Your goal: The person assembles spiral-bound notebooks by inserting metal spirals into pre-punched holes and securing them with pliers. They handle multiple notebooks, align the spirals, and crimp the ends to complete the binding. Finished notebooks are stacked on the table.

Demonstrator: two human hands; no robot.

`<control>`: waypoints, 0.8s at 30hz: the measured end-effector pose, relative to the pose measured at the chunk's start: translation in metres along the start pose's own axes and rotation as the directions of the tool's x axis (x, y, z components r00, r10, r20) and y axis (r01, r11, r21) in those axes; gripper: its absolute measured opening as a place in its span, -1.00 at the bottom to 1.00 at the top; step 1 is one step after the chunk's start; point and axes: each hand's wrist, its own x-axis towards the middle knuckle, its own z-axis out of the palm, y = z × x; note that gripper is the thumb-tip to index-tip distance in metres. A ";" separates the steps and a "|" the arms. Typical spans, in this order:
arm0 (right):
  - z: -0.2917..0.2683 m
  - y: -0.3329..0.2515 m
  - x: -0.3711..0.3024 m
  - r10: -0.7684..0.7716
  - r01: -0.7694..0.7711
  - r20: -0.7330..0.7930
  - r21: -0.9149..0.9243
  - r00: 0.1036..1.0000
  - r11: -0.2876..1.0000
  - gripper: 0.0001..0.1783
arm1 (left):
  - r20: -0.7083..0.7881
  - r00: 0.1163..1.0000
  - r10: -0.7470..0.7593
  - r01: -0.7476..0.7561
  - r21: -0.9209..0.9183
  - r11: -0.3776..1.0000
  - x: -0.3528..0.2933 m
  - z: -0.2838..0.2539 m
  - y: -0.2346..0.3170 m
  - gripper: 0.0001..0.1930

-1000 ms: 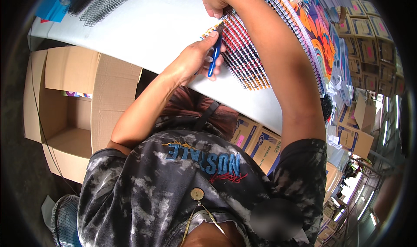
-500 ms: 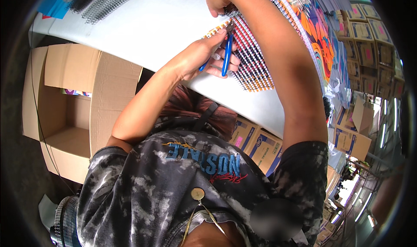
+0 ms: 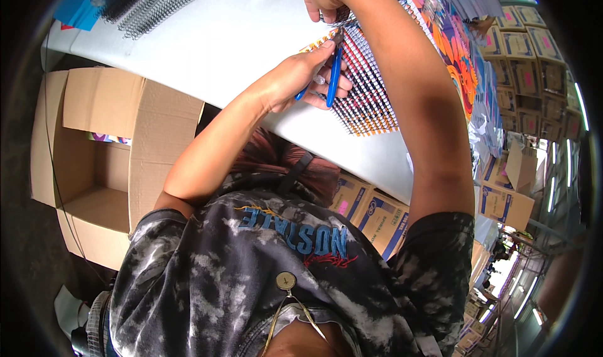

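Note:
My left hand [image 3: 301, 80] is closed around blue-handled cutting pliers [image 3: 335, 77], whose handles are spread a little. The dark jaws point away from me, at the far end of a stack of spiral-bound notebooks [image 3: 367, 83] lying with rows of coil bindings facing up. Beyond the jaws, my right hand [image 3: 323, 2] is closed with curled fingers over dark wire coils [image 3: 344, 17]. That hand is partly cut off by the top edge, so its exact hold is half hidden. My right forearm passes over the right side of the stack.
Loose black spiral coils [image 3: 166, 5] lie at the far left of the white table [image 3: 207, 49]. Colourful notebooks [image 3: 440, 33] are piled on the right. An open cardboard box [image 3: 163, 124] stands left of me; cartons [image 3: 377, 215] sit below the table edge and more cartons [image 3: 524, 61] are stacked far right.
Both hands have shifted slightly to the right in the picture, the pliers moving with my left hand. The jaws stay by the coils at the stack's far end.

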 end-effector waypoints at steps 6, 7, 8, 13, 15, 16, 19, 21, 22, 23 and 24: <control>0.003 -0.004 -0.009 -0.013 0.012 -0.101 -0.014 0.995 1.000 -0.70 | 0.023 1.000 0.014 -0.010 -0.141 0.990 -0.003 -0.005 -0.002 -0.51; 0.004 -0.002 -0.010 -0.008 0.008 -0.107 -0.001 0.994 1.000 -0.71 | 0.013 1.000 0.014 -0.013 -0.121 0.993 -0.004 -0.002 -0.005 -0.51; 0.004 -0.002 -0.010 -0.011 0.011 -0.117 0.006 0.993 1.000 -0.71 | -0.007 1.000 0.020 -0.020 -0.101 0.995 -0.005 0.000 -0.006 -0.51; 0.006 0.000 -0.015 -0.085 0.088 -0.158 0.012 0.984 0.996 -0.71 | 0.039 0.999 -0.004 0.007 -0.072 0.997 -0.005 0.003 0.002 -0.45; 0.006 0.002 -0.013 -0.119 0.118 -0.173 -0.012 0.978 0.993 -0.72 | -0.004 1.000 0.018 -0.018 -0.035 0.999 -0.002 0.004 0.006 -0.47; 0.007 0.003 -0.012 -0.131 0.129 -0.175 -0.022 0.976 0.991 -0.73 | -0.024 0.999 0.029 -0.029 -0.015 0.999 -0.001 0.004 0.007 -0.47; 0.005 0.000 -0.021 -0.091 0.082 -0.232 -0.051 0.968 0.995 -0.78 | 0.011 0.998 0.054 -0.053 -0.105 0.993 -0.004 0.001 -0.002 -0.51; 0.003 -0.009 -0.036 -0.017 -0.001 -0.245 -0.073 0.969 0.997 -0.79 | 0.005 0.997 0.071 -0.070 -0.064 0.995 -0.009 0.000 -0.007 -0.48; 0.001 -0.017 -0.045 0.031 -0.053 -0.233 -0.089 0.972 0.995 -0.78 | 0.020 0.998 0.051 -0.049 -0.084 0.995 -0.010 0.001 -0.006 -0.47; -0.001 -0.022 -0.050 0.081 -0.106 -0.221 -0.103 0.972 0.989 -0.77 | 0.037 0.999 0.030 -0.026 -0.102 0.994 -0.014 0.006 -0.001 -0.46; -0.002 -0.024 -0.051 0.119 -0.136 -0.154 -0.104 0.981 0.985 -0.76 | 0.055 0.998 0.010 -0.003 -0.120 0.993 -0.016 0.009 0.001 -0.44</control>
